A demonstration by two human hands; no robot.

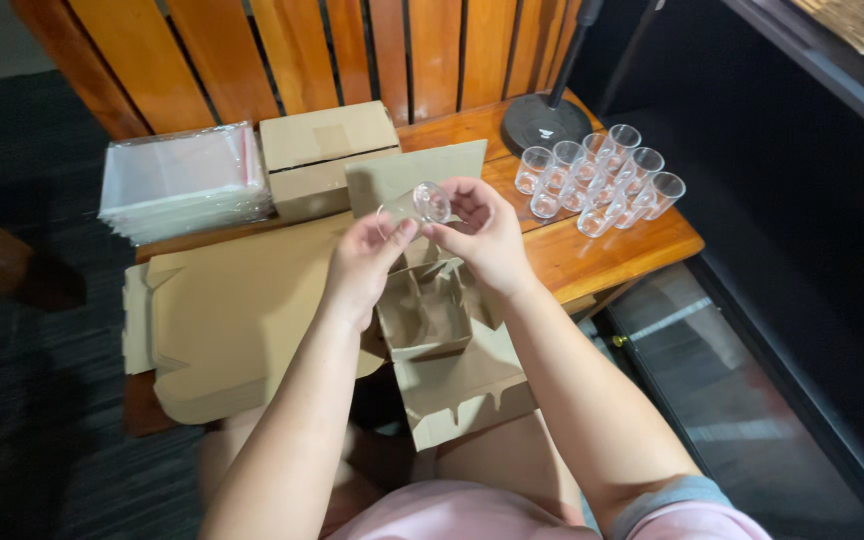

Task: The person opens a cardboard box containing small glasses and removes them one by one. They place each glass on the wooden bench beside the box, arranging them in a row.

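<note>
Nearest the lens, pink-clad lap and bare forearms. Beyond, wooden surface [592, 255] bearing flat cardboard sheets [242, 310], then open divided carton [432, 320] directly below both hands. Left hand [362, 262] and right hand [482, 235] both closed on small clear glass [420, 204], tilted on its side, long axis left-right, mouth rightward. Spare glasses [602, 180] well right. Carton floor shadowed, hard to read.
</note>
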